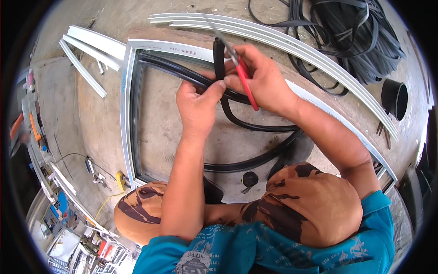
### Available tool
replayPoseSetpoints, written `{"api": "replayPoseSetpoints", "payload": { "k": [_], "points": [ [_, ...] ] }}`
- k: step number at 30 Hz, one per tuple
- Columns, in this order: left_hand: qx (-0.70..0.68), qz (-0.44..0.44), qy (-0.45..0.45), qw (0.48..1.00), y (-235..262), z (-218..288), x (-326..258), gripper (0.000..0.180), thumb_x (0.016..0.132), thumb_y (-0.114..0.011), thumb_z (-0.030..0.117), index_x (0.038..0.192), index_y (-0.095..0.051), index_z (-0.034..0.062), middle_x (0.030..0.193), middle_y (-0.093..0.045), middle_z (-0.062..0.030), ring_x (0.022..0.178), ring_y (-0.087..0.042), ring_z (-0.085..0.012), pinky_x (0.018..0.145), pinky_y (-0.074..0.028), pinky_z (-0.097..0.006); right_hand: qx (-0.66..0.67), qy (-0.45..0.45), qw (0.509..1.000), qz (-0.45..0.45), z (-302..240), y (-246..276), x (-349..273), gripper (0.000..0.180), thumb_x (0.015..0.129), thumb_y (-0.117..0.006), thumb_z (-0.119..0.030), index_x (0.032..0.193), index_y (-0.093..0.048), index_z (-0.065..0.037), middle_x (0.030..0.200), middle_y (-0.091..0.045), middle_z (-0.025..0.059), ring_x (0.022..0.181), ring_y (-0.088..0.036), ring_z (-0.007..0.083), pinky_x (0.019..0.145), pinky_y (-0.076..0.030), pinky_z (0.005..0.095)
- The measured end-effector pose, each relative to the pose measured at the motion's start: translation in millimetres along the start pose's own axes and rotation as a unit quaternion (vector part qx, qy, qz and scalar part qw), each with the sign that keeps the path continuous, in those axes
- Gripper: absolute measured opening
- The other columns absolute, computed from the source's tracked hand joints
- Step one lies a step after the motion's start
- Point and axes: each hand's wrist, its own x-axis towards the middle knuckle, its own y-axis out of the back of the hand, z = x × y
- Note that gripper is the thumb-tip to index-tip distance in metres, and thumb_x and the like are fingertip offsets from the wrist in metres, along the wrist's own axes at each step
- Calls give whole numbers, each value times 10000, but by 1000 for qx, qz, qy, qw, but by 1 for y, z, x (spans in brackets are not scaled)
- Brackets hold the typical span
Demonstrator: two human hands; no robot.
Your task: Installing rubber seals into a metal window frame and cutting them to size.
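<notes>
My left hand (199, 98) is closed on a black rubber strip (175, 72), its thumb pressed near the place where the strip bends. My right hand (262, 80) is closed around red-handled scissors (242, 75), whose blades point up and away to the left. Its thumb meets my left thumb at the strip. One length of the strip stands up between the hands, beside the blades. More of it loops down below them and curves past my knees. Beneath lies a white window frame (128, 91) with a dark inner edge; my forearms hide part of it.
Long white profiles (283, 43) lie beyond the frame, with shorter profile pieces (93, 48) at the far left. A heap of black strips (358, 39) and a black bucket (394, 99) are at the right. A small black roll (249, 179) sits near my knees.
</notes>
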Motion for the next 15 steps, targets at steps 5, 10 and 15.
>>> {"api": "replayPoseSetpoints", "payload": {
  "k": [5,10,15],
  "points": [
    [-134,-69,13,988,8,5,10,233,890,-627,228,912,-641,-4,912,-681,-145,720,-622,-189,582,-493,-299,51,-40,998,-2,-23,10,7,467,831,-703,-21,1245,-485,-21,1031,-669,83,938,-628,129,842,-510,281],
    [-243,16,-13,970,7,46,25,349,958,-507,318,969,-625,-10,976,-674,-181,789,-625,-248,701,-499,-322,169,-8,986,14,-22,12,10,497,751,-785,-79,1169,-522,-23,860,-612,24,713,-550,62,565,-447,231],
    [-336,-28,21,941,42,75,34,200,891,-564,119,1043,-602,-6,846,-571,-75,638,-481,-158,619,-425,-264,221,-59,973,-30,-49,20,6,502,734,-798,-45,1154,-525,-23,883,-626,29,735,-575,79,609,-470,233]
  ]
}}
